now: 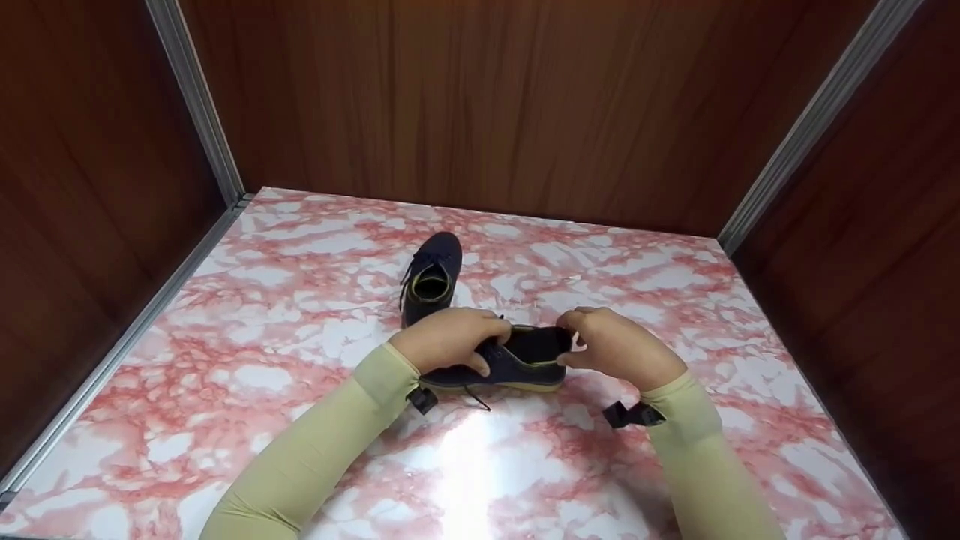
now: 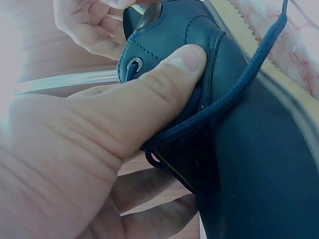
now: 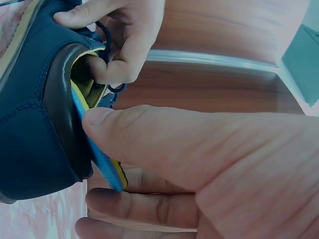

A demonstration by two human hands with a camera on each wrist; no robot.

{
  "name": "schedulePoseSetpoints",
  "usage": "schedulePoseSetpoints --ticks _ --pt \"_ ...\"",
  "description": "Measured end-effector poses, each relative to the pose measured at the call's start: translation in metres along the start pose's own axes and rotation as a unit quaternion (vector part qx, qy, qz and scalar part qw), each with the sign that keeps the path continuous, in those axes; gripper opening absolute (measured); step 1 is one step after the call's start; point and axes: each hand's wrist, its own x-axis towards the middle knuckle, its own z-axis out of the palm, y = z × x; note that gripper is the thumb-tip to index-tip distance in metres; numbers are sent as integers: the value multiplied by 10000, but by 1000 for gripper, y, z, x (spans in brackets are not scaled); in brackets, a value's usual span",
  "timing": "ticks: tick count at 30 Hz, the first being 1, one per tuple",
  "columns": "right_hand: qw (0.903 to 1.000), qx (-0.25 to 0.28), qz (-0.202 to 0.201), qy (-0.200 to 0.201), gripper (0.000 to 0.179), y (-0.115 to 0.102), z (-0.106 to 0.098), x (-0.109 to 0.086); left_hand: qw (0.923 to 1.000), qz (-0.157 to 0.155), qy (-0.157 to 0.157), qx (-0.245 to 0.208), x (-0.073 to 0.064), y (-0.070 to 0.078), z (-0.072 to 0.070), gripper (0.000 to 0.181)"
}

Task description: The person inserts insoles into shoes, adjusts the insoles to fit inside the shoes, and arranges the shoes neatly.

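Note:
A dark blue lace-up shoe with a tan sole lies sideways on the table, toe to the left. My left hand grips it across the lacing, thumb on the near side; in the right wrist view a finger reaches into the opening. My right hand is at the heel end, pinching an insole with blue and yellow edges. That insole sticks out past the brown heel collar, its front part hidden inside the shoe. A loose shoelace trails over the shoe's side.
A matching shoe stands just behind, toe toward the back wall, partly covered by my left hand. The red-and-white marbled table is bordered by brown wood-grain panels with metal corner strips.

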Motion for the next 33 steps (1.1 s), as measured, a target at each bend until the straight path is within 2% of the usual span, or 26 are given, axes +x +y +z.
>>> schedulePoseSetpoints --ticks 6,13,22,33 --pt "9996 -174 -82 229 40 0 -1 -1 10000 -43 -26 -29 0 0 0 42" --pt "9995 -116 -77 268 38 -2 -2 0 9999 -96 -51 -81 0 1 -1 41" --pt "9985 -121 -267 453 35 -1 1 4 10000 35 67 -50 0 1 -2 44" --pt "9988 -130 -215 409 39 -6 9 9 9999 -22 -25 -103 1 0 -1 42"
